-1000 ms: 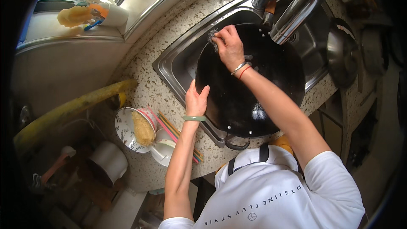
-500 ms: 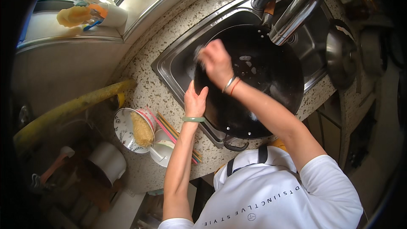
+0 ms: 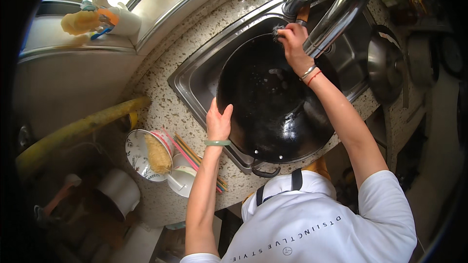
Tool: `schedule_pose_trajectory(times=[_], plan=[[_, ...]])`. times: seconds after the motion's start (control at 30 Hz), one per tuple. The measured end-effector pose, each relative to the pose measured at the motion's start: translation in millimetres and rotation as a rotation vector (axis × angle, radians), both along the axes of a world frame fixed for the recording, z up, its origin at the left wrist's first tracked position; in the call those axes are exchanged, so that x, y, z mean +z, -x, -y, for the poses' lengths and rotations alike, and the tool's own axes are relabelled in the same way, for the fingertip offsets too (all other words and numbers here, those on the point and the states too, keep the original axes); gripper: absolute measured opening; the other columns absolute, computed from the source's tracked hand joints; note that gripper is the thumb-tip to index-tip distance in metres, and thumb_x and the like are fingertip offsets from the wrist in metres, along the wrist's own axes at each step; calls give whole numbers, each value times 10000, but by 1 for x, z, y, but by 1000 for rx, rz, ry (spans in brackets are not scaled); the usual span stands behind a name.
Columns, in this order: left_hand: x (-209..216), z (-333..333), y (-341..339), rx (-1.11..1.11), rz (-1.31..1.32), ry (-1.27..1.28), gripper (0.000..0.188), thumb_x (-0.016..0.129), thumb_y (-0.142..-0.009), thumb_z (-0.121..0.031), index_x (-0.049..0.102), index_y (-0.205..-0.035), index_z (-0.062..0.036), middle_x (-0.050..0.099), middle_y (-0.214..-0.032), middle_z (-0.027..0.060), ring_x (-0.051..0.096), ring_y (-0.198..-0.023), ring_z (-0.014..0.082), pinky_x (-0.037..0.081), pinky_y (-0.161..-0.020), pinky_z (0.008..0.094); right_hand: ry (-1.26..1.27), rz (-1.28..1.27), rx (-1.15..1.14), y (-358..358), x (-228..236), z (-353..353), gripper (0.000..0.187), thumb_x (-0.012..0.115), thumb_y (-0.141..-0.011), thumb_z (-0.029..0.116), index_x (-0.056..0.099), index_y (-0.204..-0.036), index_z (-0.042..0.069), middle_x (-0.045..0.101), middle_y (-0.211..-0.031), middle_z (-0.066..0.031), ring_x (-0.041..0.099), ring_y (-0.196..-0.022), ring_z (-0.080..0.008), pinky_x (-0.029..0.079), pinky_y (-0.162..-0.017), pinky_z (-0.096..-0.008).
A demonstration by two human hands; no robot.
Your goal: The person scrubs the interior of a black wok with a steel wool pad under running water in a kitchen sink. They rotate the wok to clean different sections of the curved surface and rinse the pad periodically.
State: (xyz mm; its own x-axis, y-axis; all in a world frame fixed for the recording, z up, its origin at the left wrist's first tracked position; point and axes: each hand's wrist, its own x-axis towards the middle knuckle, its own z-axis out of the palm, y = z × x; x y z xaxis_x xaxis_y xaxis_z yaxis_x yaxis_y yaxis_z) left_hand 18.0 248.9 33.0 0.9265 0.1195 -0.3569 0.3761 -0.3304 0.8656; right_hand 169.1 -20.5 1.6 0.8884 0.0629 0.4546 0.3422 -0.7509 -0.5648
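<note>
A large black wok (image 3: 273,112) rests tilted over the steel sink (image 3: 195,80), with a few wet suds on its inner bottom. My left hand (image 3: 219,122) grips the wok's left rim, thumb inside and fingers mostly hidden behind the edge. At the far rim, near the wooden handle (image 3: 303,13), my right hand (image 3: 295,44) is closed on a grey steel wool scrubber (image 3: 278,33) that sticks out past the fingers. The wok's loop handle (image 3: 266,170) points toward my body.
A chrome faucet (image 3: 336,19) arches over the sink close to my right hand. On the left counter stand a patterned bowl (image 3: 139,158) with a tan sponge-like brush, a white bowl (image 3: 181,190) and several chopsticks (image 3: 187,151). A pan lid (image 3: 385,68) lies at the right.
My right hand has swept with the scrubber from the wok's left side to its far rim, beside the faucet. My left hand keeps its hold on the rim.
</note>
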Motion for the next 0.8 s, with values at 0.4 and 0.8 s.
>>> schedule_pose_trajectory(times=[0.4, 0.8], plan=[[4, -13, -12, -32, 55, 3, 342, 631, -918, -46, 569, -1246, 27, 698, -1094, 146, 654, -1005, 226, 499, -905, 335, -121, 23, -4, 3, 17, -33, 175, 730, -780, -20, 643, -928, 14, 582, -957, -130, 612, -875, -317, 522, -731, -376], [7, -10, -7, -19, 63, 73, 314, 643, -916, -35, 583, -1216, 36, 681, -1097, 85, 614, -990, 142, 485, -908, 293, -125, 59, -10, 1, 15, -50, 124, 698, -815, -20, 615, -897, 22, 556, -911, -121, 602, -814, -320, 513, -706, -389]])
